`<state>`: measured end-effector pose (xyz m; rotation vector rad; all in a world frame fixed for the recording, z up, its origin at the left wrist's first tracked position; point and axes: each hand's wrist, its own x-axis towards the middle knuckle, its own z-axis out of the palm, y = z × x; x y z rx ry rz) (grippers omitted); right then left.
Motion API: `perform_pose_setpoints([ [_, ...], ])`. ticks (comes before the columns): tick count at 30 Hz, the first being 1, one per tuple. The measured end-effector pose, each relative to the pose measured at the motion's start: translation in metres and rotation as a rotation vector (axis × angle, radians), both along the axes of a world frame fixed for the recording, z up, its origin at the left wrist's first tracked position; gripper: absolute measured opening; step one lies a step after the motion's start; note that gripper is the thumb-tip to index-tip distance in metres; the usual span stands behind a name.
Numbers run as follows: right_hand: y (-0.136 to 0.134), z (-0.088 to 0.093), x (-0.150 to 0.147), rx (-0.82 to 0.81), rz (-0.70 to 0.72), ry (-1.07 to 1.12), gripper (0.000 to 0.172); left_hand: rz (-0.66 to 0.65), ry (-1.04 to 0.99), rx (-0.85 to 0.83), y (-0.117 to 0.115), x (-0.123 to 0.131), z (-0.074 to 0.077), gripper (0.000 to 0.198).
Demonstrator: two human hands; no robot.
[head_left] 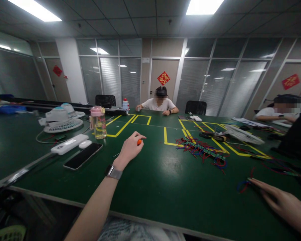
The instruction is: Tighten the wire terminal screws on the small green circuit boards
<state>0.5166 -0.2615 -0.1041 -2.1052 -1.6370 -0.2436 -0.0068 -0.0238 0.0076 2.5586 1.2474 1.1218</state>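
My left hand [131, 147], a watch on its wrist, is closed over the green table [150, 197]. An orange handle end [139, 142] shows between thumb and forefinger. A thin shaft pokes out on the other side, so the tool looks like a screwdriver. At the lower right, my right hand [278, 199] has its fingers together on a small circuit board, mostly hidden. Red and blue wires [245, 185] stick out beyond its fingertips. Between the hands, farther back, lies a row of green circuit boards [204, 148] with many red and blue wires.
Left of my left hand are a black phone [83, 156], a white power strip [69, 144], a pink-lidded bottle [98, 124] and white fans [62, 119]. Yellow tape [165, 137] marks the table. A white fan part [244, 134] lies right. Two people [158, 106] sit across and at right.
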Motion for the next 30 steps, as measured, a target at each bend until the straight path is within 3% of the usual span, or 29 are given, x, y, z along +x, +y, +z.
perform_pose_setpoints([
  [5,0.035,0.027,0.004,-0.121,0.023,0.0,0.047,-0.003,-0.009,0.011,0.001,-0.001,-0.001,0.026],
  [10,0.066,0.038,0.008,-0.177,0.13,0.051,0.046,-0.015,-0.001,-0.007,0.003,-0.001,-0.002,0.026],
  [16,0.084,0.053,0.003,-0.218,0.211,0.097,0.041,-0.021,-0.008,0.007,0.003,-0.001,-0.003,0.025],
  [23,0.101,0.069,-0.014,-0.208,0.046,0.18,0.039,-0.031,-0.009,-0.005,0.003,-0.002,-0.003,0.026],
  [27,0.115,0.067,-0.008,-0.228,-0.13,0.222,0.028,-0.003,0.005,0.002,0.003,-0.002,-0.002,0.026],
  [30,0.122,0.063,0.002,-0.238,-0.166,0.252,0.023,-0.011,0.01,-0.007,0.002,-0.002,-0.001,0.026],
])
